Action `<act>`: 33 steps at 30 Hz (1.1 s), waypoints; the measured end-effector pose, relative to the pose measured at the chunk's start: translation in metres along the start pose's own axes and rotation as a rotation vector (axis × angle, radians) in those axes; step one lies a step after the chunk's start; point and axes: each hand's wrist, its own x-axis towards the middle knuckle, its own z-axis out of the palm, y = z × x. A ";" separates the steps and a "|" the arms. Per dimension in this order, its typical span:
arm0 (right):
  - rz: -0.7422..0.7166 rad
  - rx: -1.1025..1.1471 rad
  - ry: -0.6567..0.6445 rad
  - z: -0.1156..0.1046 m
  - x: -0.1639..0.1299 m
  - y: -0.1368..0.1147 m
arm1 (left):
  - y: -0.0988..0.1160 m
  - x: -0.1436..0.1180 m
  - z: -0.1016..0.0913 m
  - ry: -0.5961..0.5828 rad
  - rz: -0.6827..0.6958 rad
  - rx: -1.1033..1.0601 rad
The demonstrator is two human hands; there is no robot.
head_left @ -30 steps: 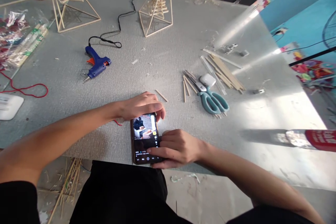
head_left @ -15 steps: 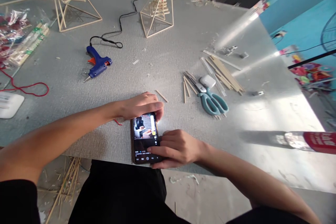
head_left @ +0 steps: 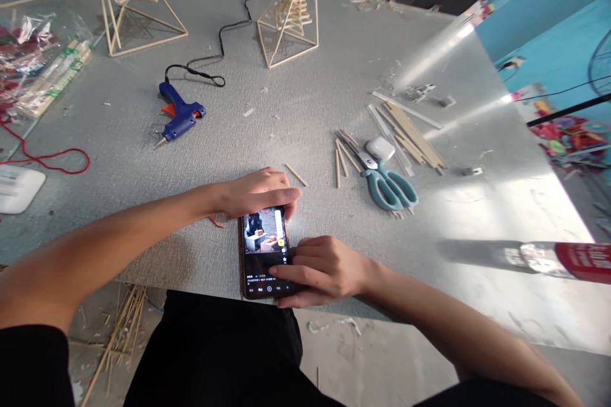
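Note:
A smartphone with a lit screen lies flat on the table's front edge, showing a picture with lines of text below it. My left hand is closed over the phone's top end, its fingers bent around the upper right corner. From the right, my right hand grips the phone's lower right side with curled fingers. One of its fingers rests on the lower screen, and its thumb is by the bottom corner. A short wooden stick lies just beyond my left hand.
A blue glue gun with a black cord lies beyond the phone. Scissors, a white case and wooden sticks lie to the right, near a bottle. Stick pyramids stand at the back; bagged sticks are left.
Both hands and the phone keep their places relative to each other. The whole view has shifted very slightly; no object has visibly moved on the table.

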 end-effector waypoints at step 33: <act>-0.012 0.026 0.033 -0.002 0.000 0.002 | -0.002 0.001 0.002 -0.009 0.014 -0.021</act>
